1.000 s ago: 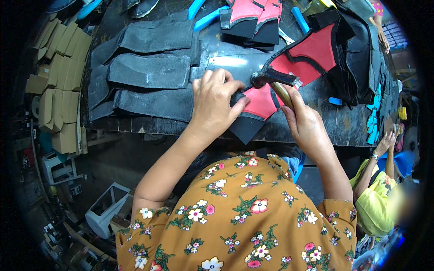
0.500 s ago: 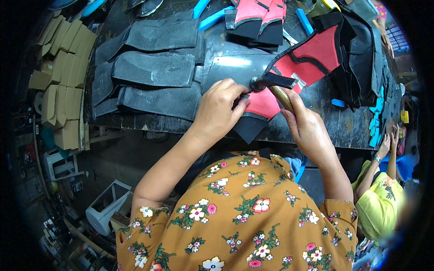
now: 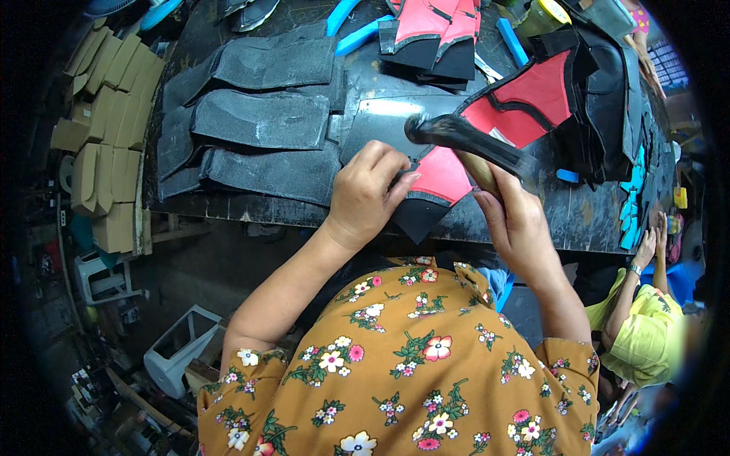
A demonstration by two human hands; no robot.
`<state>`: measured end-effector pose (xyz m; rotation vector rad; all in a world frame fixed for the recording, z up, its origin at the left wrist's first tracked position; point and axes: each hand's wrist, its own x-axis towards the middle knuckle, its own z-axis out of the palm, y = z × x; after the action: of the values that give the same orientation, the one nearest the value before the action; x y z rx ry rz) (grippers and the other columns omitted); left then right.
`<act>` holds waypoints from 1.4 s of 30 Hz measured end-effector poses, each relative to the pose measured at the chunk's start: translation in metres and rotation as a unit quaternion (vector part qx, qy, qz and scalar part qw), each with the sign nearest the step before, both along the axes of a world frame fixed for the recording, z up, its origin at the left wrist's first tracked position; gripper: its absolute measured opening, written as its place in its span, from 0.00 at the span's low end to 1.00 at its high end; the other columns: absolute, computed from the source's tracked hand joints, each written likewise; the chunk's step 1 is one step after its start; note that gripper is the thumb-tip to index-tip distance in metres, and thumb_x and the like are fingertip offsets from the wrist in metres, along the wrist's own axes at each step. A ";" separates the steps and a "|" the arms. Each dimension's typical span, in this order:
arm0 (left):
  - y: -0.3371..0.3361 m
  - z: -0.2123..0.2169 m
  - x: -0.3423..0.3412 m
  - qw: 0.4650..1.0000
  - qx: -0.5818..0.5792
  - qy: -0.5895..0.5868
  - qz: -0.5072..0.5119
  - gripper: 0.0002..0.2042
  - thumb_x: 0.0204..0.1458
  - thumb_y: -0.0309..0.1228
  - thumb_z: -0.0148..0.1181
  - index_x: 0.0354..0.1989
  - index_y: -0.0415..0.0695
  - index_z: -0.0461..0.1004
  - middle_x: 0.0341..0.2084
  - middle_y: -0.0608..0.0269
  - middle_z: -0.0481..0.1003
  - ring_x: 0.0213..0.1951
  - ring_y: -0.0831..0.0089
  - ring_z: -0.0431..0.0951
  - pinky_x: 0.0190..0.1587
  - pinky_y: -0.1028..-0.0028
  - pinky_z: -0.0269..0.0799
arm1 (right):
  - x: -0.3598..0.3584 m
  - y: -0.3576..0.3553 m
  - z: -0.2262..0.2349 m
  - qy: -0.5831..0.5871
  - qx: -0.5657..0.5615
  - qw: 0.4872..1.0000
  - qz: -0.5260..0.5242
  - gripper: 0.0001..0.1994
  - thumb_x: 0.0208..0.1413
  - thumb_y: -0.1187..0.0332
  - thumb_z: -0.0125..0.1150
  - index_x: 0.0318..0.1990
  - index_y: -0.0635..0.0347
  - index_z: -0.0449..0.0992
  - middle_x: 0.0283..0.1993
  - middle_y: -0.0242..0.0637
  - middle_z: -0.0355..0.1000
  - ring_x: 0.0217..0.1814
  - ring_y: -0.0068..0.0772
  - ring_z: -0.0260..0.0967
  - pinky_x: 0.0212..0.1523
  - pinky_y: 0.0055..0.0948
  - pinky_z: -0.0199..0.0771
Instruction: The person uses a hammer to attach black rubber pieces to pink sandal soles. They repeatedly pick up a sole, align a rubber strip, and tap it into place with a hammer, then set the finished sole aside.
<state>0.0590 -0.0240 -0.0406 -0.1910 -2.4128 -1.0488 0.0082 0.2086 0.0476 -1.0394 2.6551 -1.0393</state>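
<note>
My right hand [image 3: 519, 224] is wrapped round the wooden handle of a hammer [image 3: 470, 140]. The hammer's dark head is blurred and hangs above a red and black fabric piece [image 3: 442, 173]. That piece has black edging and a black pointed corner toward me. My left hand [image 3: 369, 186] pinches its left edge between thumb and fingers, and the fingertips partly hide the fold there. Under the piece lies a smooth, shiny grey plate [image 3: 388, 121]. The red and black material runs on to the upper right, with a curved black strip on it.
Stacks of grey-black padded pieces [image 3: 262, 121] lie on the dark table at left. More red and black pieces [image 3: 430, 34], blue blocks [image 3: 512, 42], scissors [image 3: 488, 68] and a black bag-like stack [image 3: 608, 106] sit farther off. A person in a yellow top [image 3: 639, 334] works at right.
The hammer head has lifted off the red and black piece and swung slightly left, blurring. My left hand keeps its pinch, nearly in place.
</note>
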 end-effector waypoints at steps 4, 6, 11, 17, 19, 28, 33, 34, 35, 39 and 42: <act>0.001 -0.001 0.001 0.999 0.029 -0.021 0.020 0.18 0.52 0.29 0.78 0.39 0.40 0.70 0.33 0.59 0.71 0.28 0.69 0.75 0.32 0.70 0.75 | 0.002 -0.003 -0.011 -0.042 0.049 0.998 -0.009 0.21 0.67 0.70 0.62 0.66 0.59 0.72 0.43 0.58 0.80 0.43 0.66 0.79 0.43 0.54 0.78; 0.000 0.003 -0.001 1.000 0.013 -0.021 0.015 0.20 0.51 0.30 0.79 0.39 0.41 0.68 0.32 0.59 0.70 0.27 0.71 0.74 0.32 0.71 0.75 | -0.003 0.012 -0.016 -0.046 0.078 0.996 -0.018 0.19 0.66 0.69 0.62 0.63 0.58 0.74 0.41 0.56 0.80 0.42 0.65 0.79 0.42 0.52 0.79; -0.011 0.024 -0.009 0.984 0.104 -0.145 -0.008 0.19 0.52 0.30 0.76 0.42 0.40 0.69 0.36 0.56 0.73 0.29 0.65 0.77 0.36 0.65 0.76 | -0.014 0.097 -0.022 0.040 0.052 0.995 -0.070 0.16 0.50 0.64 0.71 0.45 0.61 0.81 0.35 0.50 0.79 0.39 0.56 0.80 0.40 0.44 0.78; 0.010 0.029 -0.048 0.995 -0.101 -0.024 -0.006 0.34 0.52 0.47 0.74 0.62 0.38 0.72 0.56 0.46 0.76 0.59 0.52 0.76 0.62 0.56 0.71 | -0.011 0.166 -0.044 0.179 0.168 0.947 -0.205 0.17 0.51 0.60 0.77 0.32 0.61 0.75 0.28 0.46 0.71 0.32 0.56 0.73 0.34 0.47 0.71; 0.031 0.021 -0.058 0.992 -0.106 -0.056 -0.032 0.41 0.54 0.54 0.70 0.70 0.39 0.67 0.66 0.42 0.70 0.68 0.47 0.68 0.70 0.50 0.62 | -0.018 0.166 -0.056 0.185 0.164 0.943 -0.224 0.16 0.52 0.60 0.77 0.33 0.61 0.75 0.30 0.47 0.72 0.33 0.56 0.74 0.35 0.47 0.73; 0.055 0.023 -0.045 0.967 0.176 -0.050 -0.175 0.21 0.57 0.27 0.68 0.61 0.42 0.77 0.54 0.48 0.75 0.56 0.49 0.78 0.61 0.58 0.74 | -0.054 0.074 -0.040 -0.015 -0.113 0.974 -0.195 0.37 0.65 0.65 0.69 0.78 0.58 0.60 0.51 0.41 0.73 0.47 0.30 0.72 0.51 0.31 0.74; 0.018 0.051 -0.052 0.947 0.283 0.072 -0.133 0.21 0.59 0.31 0.69 0.61 0.44 0.77 0.55 0.54 0.76 0.52 0.64 0.78 0.52 0.68 0.75 | -0.106 -0.003 -0.018 -0.014 -0.294 0.951 -0.093 0.34 0.67 0.77 0.62 0.78 0.58 0.57 0.60 0.34 0.70 0.50 0.20 0.70 0.52 0.22 0.73; 0.008 0.056 -0.055 0.953 0.267 0.067 -0.123 0.23 0.60 0.31 0.68 0.63 0.44 0.76 0.56 0.56 0.75 0.50 0.69 0.77 0.49 0.71 0.75 | -0.126 -0.015 -0.013 -0.002 -0.313 0.948 -0.063 0.31 0.66 0.80 0.62 0.76 0.62 0.61 0.64 0.35 0.70 0.51 0.18 0.71 0.52 0.22 0.73; -0.005 0.061 -0.060 0.951 0.265 0.064 -0.144 0.27 0.60 0.31 0.68 0.69 0.45 0.71 0.60 0.53 0.75 0.51 0.68 0.79 0.53 0.69 0.76 | -0.152 -0.028 -0.006 0.075 -0.296 0.951 -0.043 0.28 0.66 0.81 0.61 0.73 0.65 0.67 0.65 0.36 0.71 0.51 0.17 0.70 0.51 0.21 0.72; -0.066 0.073 -0.068 0.966 0.226 0.035 -0.123 0.30 0.60 0.28 0.66 0.72 0.44 0.67 0.53 0.49 0.81 0.54 0.61 0.83 0.61 0.62 0.76 | -0.257 -0.066 0.010 0.134 -0.262 0.956 -0.017 0.26 0.65 0.71 0.67 0.70 0.57 0.73 0.55 0.29 0.76 0.50 0.15 0.68 0.51 0.20 0.70; -0.142 0.064 -0.058 0.990 -0.124 -0.040 0.059 0.11 0.59 0.32 0.66 0.47 0.42 0.83 0.44 0.52 0.84 0.49 0.51 0.82 0.57 0.55 0.75 | -0.296 -0.089 0.012 0.159 -0.086 0.974 -0.137 0.28 0.65 0.63 0.70 0.71 0.57 0.72 0.57 0.43 0.78 0.58 0.37 0.73 0.62 0.35 0.72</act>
<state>0.0011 -0.1662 0.0238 -0.0904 -2.5890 -0.7155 -0.2882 0.1197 0.0593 -0.9593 3.0831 -1.2703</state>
